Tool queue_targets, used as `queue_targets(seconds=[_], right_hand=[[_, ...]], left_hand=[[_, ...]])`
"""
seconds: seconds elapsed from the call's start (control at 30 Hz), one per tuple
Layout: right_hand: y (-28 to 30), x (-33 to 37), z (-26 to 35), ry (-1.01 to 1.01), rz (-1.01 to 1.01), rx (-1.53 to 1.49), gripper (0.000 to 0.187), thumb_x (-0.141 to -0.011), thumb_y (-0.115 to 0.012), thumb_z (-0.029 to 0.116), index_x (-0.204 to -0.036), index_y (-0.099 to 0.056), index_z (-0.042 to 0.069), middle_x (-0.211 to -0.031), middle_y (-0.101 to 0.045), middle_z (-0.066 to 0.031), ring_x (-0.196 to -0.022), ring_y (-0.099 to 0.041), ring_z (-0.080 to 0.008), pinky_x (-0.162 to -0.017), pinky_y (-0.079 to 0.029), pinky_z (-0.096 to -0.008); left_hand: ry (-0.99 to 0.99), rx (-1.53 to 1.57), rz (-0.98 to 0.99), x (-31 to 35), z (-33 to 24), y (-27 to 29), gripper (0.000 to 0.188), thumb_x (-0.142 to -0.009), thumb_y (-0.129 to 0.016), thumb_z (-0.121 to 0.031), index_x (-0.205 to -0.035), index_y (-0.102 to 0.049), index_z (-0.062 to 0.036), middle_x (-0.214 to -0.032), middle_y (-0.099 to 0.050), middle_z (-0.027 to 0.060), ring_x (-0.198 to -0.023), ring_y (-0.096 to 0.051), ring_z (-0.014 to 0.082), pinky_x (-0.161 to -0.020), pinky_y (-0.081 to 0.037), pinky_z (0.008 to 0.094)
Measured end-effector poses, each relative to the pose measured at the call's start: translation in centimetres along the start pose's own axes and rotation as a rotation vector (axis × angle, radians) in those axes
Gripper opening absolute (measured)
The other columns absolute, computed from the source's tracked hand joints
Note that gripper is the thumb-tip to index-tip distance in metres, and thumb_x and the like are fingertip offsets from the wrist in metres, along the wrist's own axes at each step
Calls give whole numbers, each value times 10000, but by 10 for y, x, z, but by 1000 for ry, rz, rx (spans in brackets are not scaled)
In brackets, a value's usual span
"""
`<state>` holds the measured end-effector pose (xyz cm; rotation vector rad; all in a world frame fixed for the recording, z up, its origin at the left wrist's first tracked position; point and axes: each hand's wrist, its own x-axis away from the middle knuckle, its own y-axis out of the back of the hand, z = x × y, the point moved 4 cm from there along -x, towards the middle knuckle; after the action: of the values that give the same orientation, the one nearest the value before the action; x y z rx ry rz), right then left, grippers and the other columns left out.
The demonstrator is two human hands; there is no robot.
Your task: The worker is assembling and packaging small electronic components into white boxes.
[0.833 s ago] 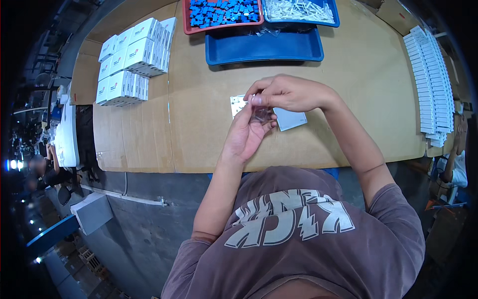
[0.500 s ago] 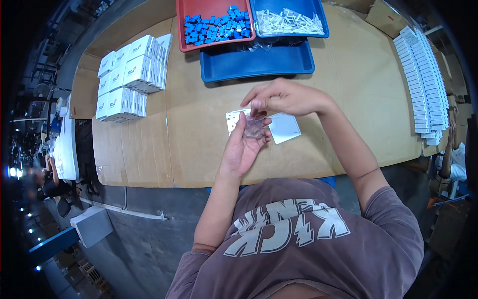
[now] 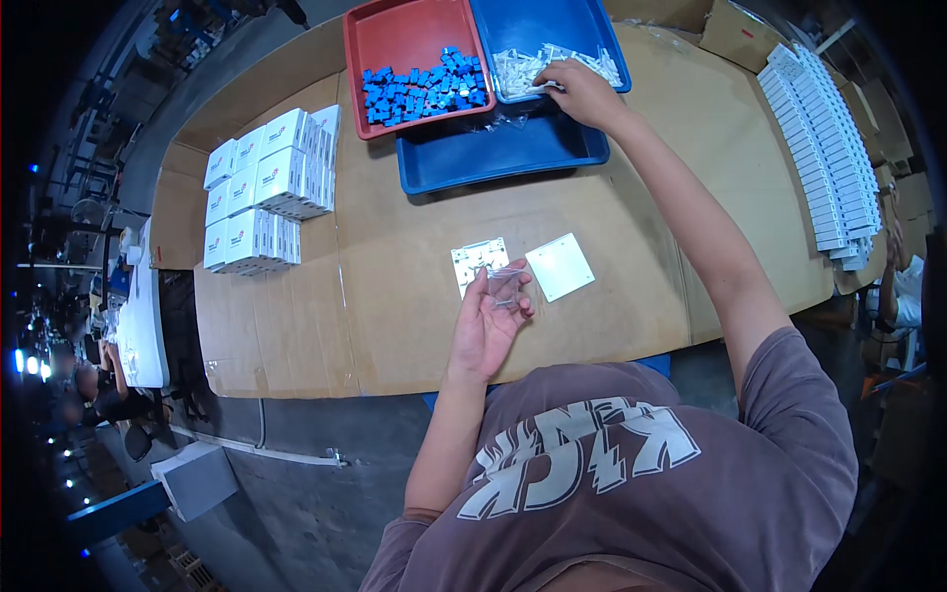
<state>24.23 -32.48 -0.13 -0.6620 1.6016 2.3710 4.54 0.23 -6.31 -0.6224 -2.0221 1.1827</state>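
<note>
Okay, left to right: stacked white boxes [image 3: 261, 183] stand by the left edge of the cardboard-covered table [image 3: 631, 296]; toward its far edge sits a red tray [image 3: 404, 35], blue pieces [image 3: 429, 87] heaped against the tray's near edge; around mid-table, on the near-edge side, lies a patterned white panel [image 3: 475, 253], partly behind the left hand [image 3: 482, 338]; that hand is curled round a clear plastic case [image 3: 505, 285], held up off the table in front of the panel, box or pouch too blurry to call; farther out sits a lower blue tray [image 3: 503, 166], its far edge against the upper trays; beyond it is an upper blue tray [image 3: 538, 18] with loose white pieces [image 3: 517, 69]; a plain white square plate [image 3: 560, 268] lies just right of the case, one corner toward the near edge; right hand [image 3: 582, 94] is over the upper blue tray's near edge, fingers bent down at the white pieces; can't tell if it grips one; white boxes in long rows [image 3: 821, 148] line the table's right edge.

Change: right hand has left the case's mouth for the white pieces; so, in my judgement, handling at the case is paused, left hand alone keeping it.
</note>
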Motion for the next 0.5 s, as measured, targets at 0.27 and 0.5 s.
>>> queue_targets(seconds=[0.27, 0.5], right_hand=[[-16, -24, -10, -44, 172, 172, 181, -907, -669, 112, -1068, -746, 81, -1076, -695, -103, -1094, -651, -329, -917, -538, -453], [-14, -26, 1, 102, 159, 202, 140, -904, -688, 130, -1017, -744, 70, -1039, -674, -104, -1061, -660, -325, -892, -543, -447]], left_hand=[[16, -6, 4, 5, 5, 2, 546, -1121, -423, -402, -1420, -541, 39, -1147, -702, 118, -894, -651, 201, -877, -537, 370], [0, -3, -12, 5, 1, 7, 541, -1117, -437, -403, -1412, -548, 37, -1141, -704, 114, -888, -648, 194, -867, -539, 361]])
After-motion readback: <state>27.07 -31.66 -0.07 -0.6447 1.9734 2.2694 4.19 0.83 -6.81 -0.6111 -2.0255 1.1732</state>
